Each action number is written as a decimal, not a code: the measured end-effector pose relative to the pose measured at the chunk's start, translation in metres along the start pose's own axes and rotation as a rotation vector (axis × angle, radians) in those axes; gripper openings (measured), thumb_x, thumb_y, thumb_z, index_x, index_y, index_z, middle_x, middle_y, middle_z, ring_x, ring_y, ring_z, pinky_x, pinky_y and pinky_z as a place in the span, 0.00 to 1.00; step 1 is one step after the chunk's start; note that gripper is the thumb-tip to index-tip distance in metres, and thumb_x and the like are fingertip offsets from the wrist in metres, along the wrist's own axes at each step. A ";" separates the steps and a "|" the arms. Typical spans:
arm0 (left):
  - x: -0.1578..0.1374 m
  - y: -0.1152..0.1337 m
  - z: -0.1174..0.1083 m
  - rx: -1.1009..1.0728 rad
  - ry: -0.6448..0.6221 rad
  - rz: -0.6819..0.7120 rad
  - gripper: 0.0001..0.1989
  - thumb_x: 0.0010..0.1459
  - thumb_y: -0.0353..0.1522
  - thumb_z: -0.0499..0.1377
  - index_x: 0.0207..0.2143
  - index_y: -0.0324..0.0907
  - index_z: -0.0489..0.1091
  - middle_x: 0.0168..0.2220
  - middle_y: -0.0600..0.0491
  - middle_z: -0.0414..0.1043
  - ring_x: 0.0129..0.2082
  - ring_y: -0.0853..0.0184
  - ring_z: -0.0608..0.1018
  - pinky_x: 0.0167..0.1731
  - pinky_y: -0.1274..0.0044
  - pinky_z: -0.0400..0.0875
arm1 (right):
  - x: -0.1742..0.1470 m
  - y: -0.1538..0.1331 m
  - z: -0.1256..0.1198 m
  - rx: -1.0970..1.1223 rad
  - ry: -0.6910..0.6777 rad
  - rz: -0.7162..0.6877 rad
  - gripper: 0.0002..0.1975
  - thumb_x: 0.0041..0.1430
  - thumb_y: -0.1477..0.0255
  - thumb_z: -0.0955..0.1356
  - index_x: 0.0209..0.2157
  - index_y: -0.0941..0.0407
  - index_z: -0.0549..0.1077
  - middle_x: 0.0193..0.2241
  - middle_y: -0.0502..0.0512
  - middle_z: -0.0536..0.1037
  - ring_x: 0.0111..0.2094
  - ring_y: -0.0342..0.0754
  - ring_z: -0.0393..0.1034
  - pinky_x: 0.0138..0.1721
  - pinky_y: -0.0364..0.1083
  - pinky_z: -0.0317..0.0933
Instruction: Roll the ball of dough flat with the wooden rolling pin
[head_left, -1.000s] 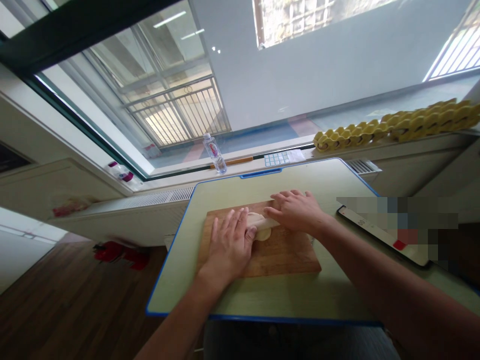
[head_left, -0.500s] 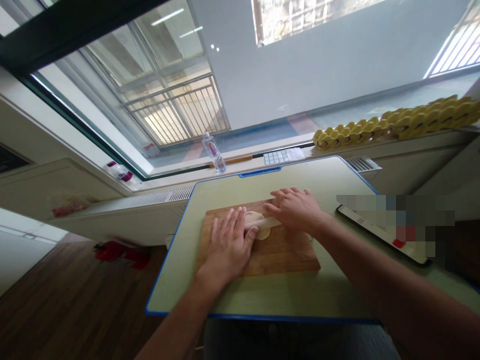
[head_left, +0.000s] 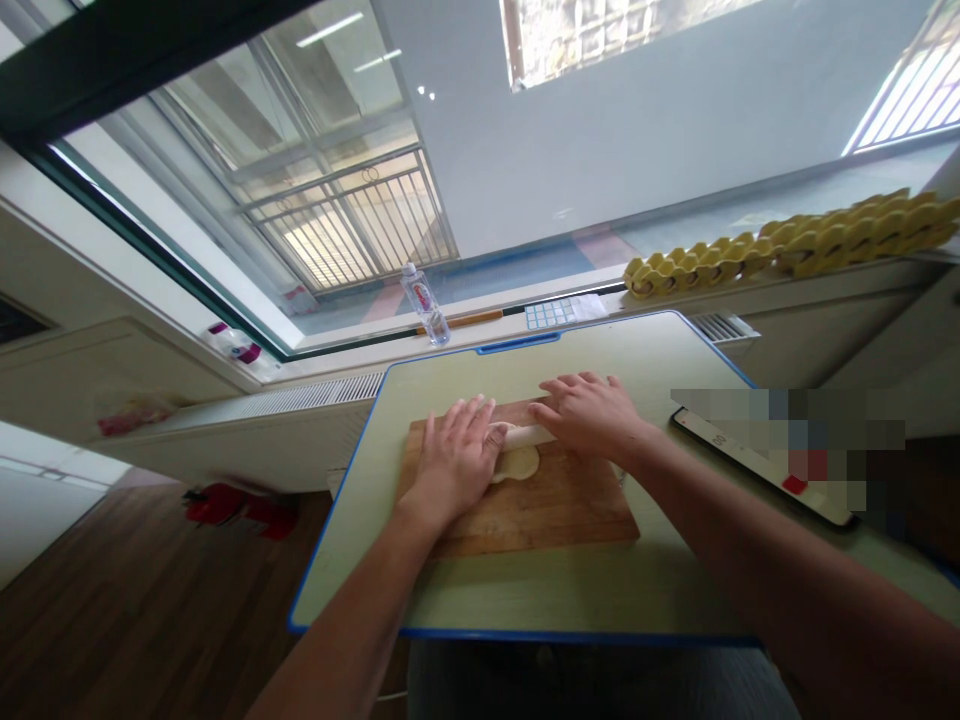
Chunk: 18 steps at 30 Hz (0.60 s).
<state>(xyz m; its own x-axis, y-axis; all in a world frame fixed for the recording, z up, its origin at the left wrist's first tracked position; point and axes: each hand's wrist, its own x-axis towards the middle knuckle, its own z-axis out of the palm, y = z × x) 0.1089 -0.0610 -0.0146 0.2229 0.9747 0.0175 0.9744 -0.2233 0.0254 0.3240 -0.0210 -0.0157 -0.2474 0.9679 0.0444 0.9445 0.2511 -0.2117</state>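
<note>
A pale rolling pin (head_left: 527, 435) lies across the far part of a wooden cutting board (head_left: 555, 515). Beneath and just in front of it is a flat, roundish piece of dough (head_left: 519, 463), partly covered by my left hand. My left hand (head_left: 459, 452) rests on the pin's left end, fingers stretched forward and thumb along the pin. Over the right end lies my right hand (head_left: 591, 410), palm down, its fingers extended past the pin. Both ends of the pin are hidden under the hands.
The board rests on a light green, blue-edged table (head_left: 600, 590). A phone-like device (head_left: 750, 462), partly pixelated, lies at the right. On the windowsill stand a clear bottle (head_left: 427, 305), a blue-and-white sheet (head_left: 551, 313) and yellow egg-tray-like stacks (head_left: 780, 250). Red objects (head_left: 240, 510) are on the floor.
The rolling pin has moved away from me, toward the board's far edge, and more dough shows on its near side. My left hand has shifted forward with it; the right hand barely moved.
</note>
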 end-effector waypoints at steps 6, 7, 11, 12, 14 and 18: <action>-0.012 0.005 0.000 -0.005 0.035 0.016 0.33 0.75 0.49 0.35 0.73 0.49 0.56 0.74 0.52 0.56 0.74 0.56 0.59 0.72 0.49 0.50 | 0.000 0.001 0.001 -0.007 -0.027 -0.010 0.32 0.71 0.49 0.55 0.64 0.49 0.72 0.65 0.62 0.72 0.63 0.65 0.64 0.61 0.68 0.54; -0.013 0.005 0.001 0.001 0.041 0.018 0.32 0.75 0.48 0.35 0.73 0.48 0.56 0.74 0.51 0.56 0.74 0.55 0.59 0.72 0.49 0.50 | 0.000 0.002 0.000 -0.009 -0.032 -0.015 0.32 0.71 0.49 0.55 0.64 0.49 0.72 0.65 0.62 0.72 0.63 0.66 0.64 0.61 0.68 0.55; -0.018 0.007 0.004 0.030 0.082 0.027 0.31 0.75 0.48 0.38 0.73 0.50 0.56 0.74 0.52 0.57 0.74 0.55 0.61 0.71 0.48 0.53 | -0.001 0.001 -0.002 -0.017 -0.054 -0.019 0.33 0.70 0.47 0.56 0.64 0.48 0.72 0.65 0.63 0.72 0.63 0.66 0.64 0.60 0.67 0.55; -0.020 0.007 0.005 0.037 0.097 0.028 0.30 0.75 0.48 0.39 0.73 0.51 0.57 0.74 0.52 0.58 0.73 0.55 0.61 0.71 0.48 0.54 | -0.002 0.001 -0.002 -0.017 -0.060 -0.019 0.33 0.69 0.47 0.56 0.64 0.48 0.72 0.65 0.63 0.72 0.63 0.66 0.64 0.60 0.67 0.55; -0.023 0.008 0.007 0.050 0.127 0.029 0.30 0.75 0.48 0.41 0.73 0.52 0.57 0.73 0.51 0.59 0.73 0.55 0.62 0.70 0.49 0.56 | -0.002 0.001 -0.003 -0.013 -0.072 -0.024 0.34 0.69 0.45 0.56 0.64 0.48 0.72 0.65 0.63 0.72 0.63 0.66 0.64 0.60 0.67 0.55; -0.030 0.009 0.012 0.073 0.169 0.043 0.30 0.74 0.48 0.43 0.73 0.50 0.56 0.73 0.49 0.60 0.72 0.54 0.63 0.70 0.49 0.57 | -0.001 0.001 -0.003 0.003 -0.101 -0.034 0.36 0.67 0.43 0.56 0.64 0.48 0.71 0.64 0.63 0.73 0.63 0.66 0.63 0.60 0.66 0.54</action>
<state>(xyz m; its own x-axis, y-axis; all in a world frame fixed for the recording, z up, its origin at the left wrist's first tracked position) 0.1115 -0.0923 -0.0273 0.2621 0.9472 0.1848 0.9650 -0.2570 -0.0512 0.3259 -0.0222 -0.0125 -0.3002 0.9527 -0.0475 0.9345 0.2837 -0.2150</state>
